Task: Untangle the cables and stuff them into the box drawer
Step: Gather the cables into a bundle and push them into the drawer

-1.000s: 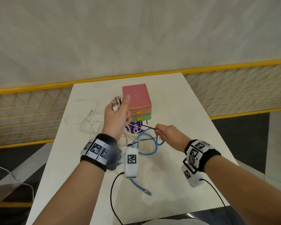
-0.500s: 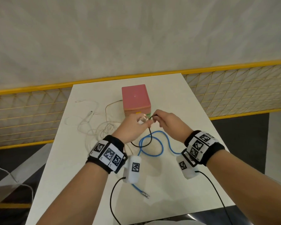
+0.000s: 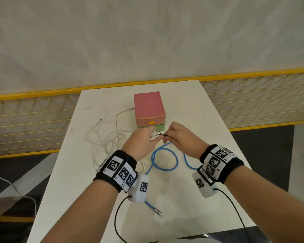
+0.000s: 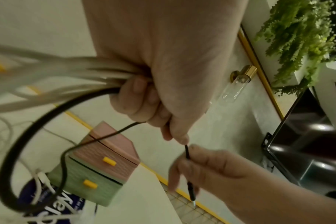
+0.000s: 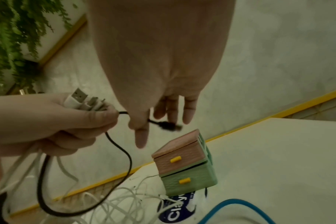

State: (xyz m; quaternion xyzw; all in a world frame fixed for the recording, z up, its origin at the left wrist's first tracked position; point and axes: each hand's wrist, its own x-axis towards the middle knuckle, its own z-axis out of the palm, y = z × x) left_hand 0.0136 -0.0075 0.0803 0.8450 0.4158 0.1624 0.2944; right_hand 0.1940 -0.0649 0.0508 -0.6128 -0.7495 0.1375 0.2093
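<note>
A small box (image 3: pixel 148 109) with a pink top drawer and a green bottom drawer, both with yellow handles, stands mid-table, drawers shut (image 5: pixel 184 165). My left hand (image 3: pixel 152 135) grips a bundle of white cables (image 4: pixel 67 72), their USB plugs (image 5: pixel 81 98) sticking out of the fist, together with a thin black cable (image 4: pixel 29 136). My right hand (image 3: pixel 167 136) pinches that black cable just behind its plug (image 5: pixel 169 125), close to the left fist. A loose white tangle (image 3: pixel 109 141) trails left. A blue cable (image 3: pixel 165 160) loops on the table under my hands.
A blue-purple round label (image 5: pixel 175 212) lies on the table in front of the box. The blue cable's metal plug (image 3: pixel 158 213) lies near the front edge. A yellow mesh railing (image 3: pixel 33 120) runs behind the white table (image 3: pixel 200 111).
My left hand has come down from beside the box and my right hand has moved up to meet it. The black cable's free end now sits short between the two hands.
</note>
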